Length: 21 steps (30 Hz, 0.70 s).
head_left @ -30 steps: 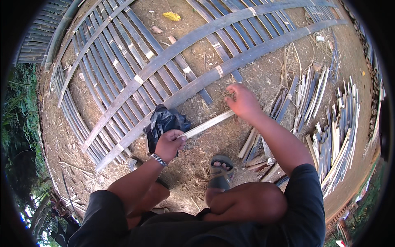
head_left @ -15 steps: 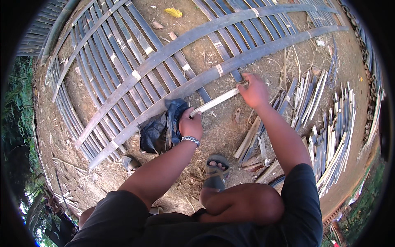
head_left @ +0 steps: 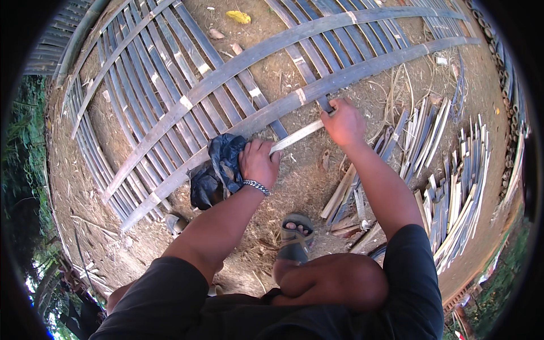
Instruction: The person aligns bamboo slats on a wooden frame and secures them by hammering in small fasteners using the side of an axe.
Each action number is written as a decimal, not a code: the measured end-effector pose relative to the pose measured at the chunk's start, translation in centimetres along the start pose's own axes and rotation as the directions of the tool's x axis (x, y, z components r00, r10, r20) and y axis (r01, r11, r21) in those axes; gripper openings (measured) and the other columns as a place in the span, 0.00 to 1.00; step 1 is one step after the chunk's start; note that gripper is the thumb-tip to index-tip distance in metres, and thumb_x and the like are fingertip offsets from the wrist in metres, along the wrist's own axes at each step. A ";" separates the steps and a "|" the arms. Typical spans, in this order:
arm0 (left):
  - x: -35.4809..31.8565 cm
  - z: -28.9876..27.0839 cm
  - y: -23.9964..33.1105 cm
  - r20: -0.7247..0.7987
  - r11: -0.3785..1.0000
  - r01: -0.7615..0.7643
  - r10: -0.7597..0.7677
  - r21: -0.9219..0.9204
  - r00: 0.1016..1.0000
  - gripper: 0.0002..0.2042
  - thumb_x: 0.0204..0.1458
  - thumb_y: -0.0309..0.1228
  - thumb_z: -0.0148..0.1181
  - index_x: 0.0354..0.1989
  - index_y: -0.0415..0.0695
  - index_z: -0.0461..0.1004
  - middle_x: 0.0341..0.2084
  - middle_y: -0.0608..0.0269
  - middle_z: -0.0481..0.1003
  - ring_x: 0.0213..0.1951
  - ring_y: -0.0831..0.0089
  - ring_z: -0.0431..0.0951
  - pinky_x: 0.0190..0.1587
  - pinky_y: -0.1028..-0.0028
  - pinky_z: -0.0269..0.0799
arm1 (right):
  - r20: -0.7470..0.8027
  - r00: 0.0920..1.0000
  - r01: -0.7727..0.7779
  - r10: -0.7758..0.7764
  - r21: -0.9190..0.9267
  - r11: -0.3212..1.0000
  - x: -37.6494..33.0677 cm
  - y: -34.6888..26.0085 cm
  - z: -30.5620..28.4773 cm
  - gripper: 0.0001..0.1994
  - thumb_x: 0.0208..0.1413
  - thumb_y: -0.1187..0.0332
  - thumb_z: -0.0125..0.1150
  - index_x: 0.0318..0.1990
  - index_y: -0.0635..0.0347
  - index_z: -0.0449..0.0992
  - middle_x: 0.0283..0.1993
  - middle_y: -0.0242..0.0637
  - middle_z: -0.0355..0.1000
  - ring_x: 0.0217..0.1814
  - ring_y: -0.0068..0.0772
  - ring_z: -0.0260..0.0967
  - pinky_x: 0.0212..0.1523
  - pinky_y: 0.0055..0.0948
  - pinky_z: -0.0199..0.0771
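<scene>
A pale bamboo strip [head_left: 298, 135] spans the gap between my two hands, slanting up to the right over the bare ground. My left hand [head_left: 259, 164], with a chain bracelet at its wrist, is closed around the strip's near end and lies against a crumpled black plastic bag [head_left: 208, 184]. Its fingertips are partly hidden. My right hand [head_left: 345, 122] grips the far end, beside the lower crosspiece [head_left: 272, 113] of a bamboo slat frame [head_left: 212, 105]. The frame lies flat, its dark slats crossed by long split-bamboo bands.
Bundles of split bamboo strips [head_left: 462, 190] lie to the right, with more loose strips [head_left: 343, 195] near my right forearm. My sandalled foot [head_left: 296, 235] stands below my hands. A yellow leaf [head_left: 238, 17] lies beyond the frame. Stacked bamboo poles [head_left: 506, 96] line the right edge.
My left hand has shifted slightly up and left, its fingers turning over beside the bag, which has bunched leftward. My right hand has moved slightly left with the strip.
</scene>
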<state>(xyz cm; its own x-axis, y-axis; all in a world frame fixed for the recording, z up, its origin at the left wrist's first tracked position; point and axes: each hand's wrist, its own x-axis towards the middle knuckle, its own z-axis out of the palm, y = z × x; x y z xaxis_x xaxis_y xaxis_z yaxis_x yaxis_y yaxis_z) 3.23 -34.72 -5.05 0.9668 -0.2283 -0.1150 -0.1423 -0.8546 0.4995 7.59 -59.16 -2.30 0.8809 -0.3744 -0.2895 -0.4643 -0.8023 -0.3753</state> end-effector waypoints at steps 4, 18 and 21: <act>0.5 0.1 0.2 -0.026 1.000 -0.017 0.016 -0.025 1.000 0.10 0.49 0.33 0.72 0.39 0.48 0.83 0.39 0.62 0.78 0.46 0.57 0.76 0.50 0.59 0.69 | -0.075 0.997 0.034 -0.036 -0.022 0.999 -0.1 0.7 0.6 0.18 0.50 0.59 0.69 0.47 0.55 0.82 0.54 0.43 0.77 0.55 0.47 0.77 0.55 0.45 0.77; 1.2 0.5 0.0 -0.104 0.994 -0.053 0.043 -0.096 0.994 0.10 0.47 0.32 0.73 0.38 0.45 0.84 0.35 0.59 0.79 0.42 0.56 0.78 0.47 0.59 0.73 | -0.086 0.994 0.077 -0.074 0.027 0.997 -0.2 1.6 1.0 0.18 0.51 0.59 0.72 0.47 0.58 0.82 0.52 0.44 0.75 0.55 0.50 0.75 0.58 0.43 0.74; 1.1 0.7 0.1 -0.113 0.994 -0.035 0.023 -0.108 0.993 0.11 0.47 0.32 0.74 0.38 0.45 0.84 0.35 0.59 0.79 0.42 0.56 0.78 0.47 0.60 0.73 | -0.102 0.991 0.093 -0.092 -0.002 0.996 -0.4 1.6 1.1 0.18 0.50 0.57 0.73 0.45 0.58 0.83 0.53 0.47 0.76 0.54 0.54 0.75 0.59 0.45 0.73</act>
<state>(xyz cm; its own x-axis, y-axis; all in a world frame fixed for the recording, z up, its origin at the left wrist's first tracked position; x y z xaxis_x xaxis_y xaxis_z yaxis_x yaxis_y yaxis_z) 4.12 -35.38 -5.72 0.9811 -0.1936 -0.0053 -0.1528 -0.7908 0.5927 6.44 -59.81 -3.74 0.9248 -0.3439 -0.1625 -0.3804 -0.8343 -0.3991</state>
